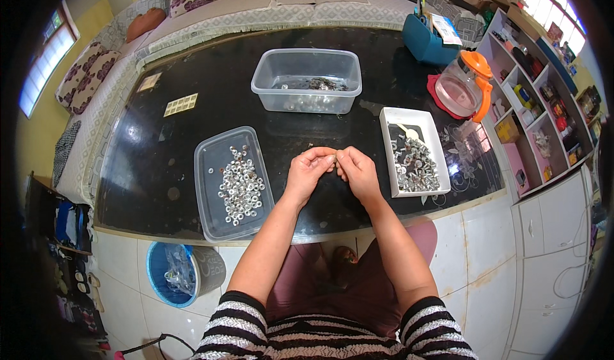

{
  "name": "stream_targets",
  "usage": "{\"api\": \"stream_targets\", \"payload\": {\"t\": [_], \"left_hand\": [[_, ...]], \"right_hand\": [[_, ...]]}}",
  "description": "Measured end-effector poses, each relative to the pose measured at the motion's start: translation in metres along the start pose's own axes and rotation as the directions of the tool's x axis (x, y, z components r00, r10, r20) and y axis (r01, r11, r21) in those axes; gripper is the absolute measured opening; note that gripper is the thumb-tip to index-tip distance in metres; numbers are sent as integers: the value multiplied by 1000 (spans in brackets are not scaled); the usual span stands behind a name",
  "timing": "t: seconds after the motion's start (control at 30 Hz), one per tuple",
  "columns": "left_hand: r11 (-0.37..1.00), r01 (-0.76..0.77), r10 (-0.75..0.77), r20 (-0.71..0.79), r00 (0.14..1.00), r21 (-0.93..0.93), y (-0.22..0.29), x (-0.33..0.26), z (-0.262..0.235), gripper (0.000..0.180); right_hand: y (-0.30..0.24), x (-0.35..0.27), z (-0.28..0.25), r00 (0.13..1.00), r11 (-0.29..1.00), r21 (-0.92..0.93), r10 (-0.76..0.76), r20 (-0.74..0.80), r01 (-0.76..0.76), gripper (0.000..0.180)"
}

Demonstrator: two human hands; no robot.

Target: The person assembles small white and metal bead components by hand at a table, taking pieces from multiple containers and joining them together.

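My left hand (309, 171) and my right hand (358, 172) meet fingertip to fingertip above the middle of the black table. Both are closed in a pinch around something too small to make out. To the left lies a clear plastic lid (209, 161) with many small silvery rings (241, 184), like nuts or washers, spread over it. A white box (391, 118) on the right holds a heap of small metal pieces (417, 165) and a cream scoop (409, 132). Beyond my hands stands a clear plastic tub (307, 97) with small metal pieces at its bottom.
The dark glossy table (160, 193) carries a pale gridded card (181, 104) at left. At the far right are a glass jug with orange lid (465, 86) and a teal holder (427, 40). A blue-rimmed bin (167, 283) sits on the floor below the left edge.
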State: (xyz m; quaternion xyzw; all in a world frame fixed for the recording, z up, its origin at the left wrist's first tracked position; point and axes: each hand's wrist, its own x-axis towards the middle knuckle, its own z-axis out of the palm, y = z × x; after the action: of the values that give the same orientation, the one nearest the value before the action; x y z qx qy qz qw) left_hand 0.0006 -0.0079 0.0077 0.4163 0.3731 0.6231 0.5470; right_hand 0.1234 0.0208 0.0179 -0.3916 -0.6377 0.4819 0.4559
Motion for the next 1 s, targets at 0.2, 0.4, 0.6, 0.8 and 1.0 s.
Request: {"api": "stream_targets", "payload": {"t": [0.2, 0.4, 0.6, 0.8, 1.0], "left_hand": [[1000, 0, 0, -6, 1000, 10, -1, 0, 0, 13], [1000, 8, -7, -4, 1000, 1, -2, 0, 0, 13], [1000, 7, -7, -11, 1000, 6, -1, 1, 0, 12], [1000, 5, -5, -4, 1000, 16, -2, 0, -1, 12], [1000, 3, -3, 1, 1000, -1, -1, 0, 0, 13]], "right_hand": [[-5, -1, 0, 989, 990, 21, 142, 40, -143, 32], [-3, 0, -4, 993, 995, 40, 85, 84, -89, 33], [-6, -1, 1, 995, 995, 8, 96, 2, -96, 34], [-8, -1, -4, 983, 985, -5, 171, 71, -171, 34], [-4, 0, 1, 999, 998, 33, 50, -22, -49, 38]]}}
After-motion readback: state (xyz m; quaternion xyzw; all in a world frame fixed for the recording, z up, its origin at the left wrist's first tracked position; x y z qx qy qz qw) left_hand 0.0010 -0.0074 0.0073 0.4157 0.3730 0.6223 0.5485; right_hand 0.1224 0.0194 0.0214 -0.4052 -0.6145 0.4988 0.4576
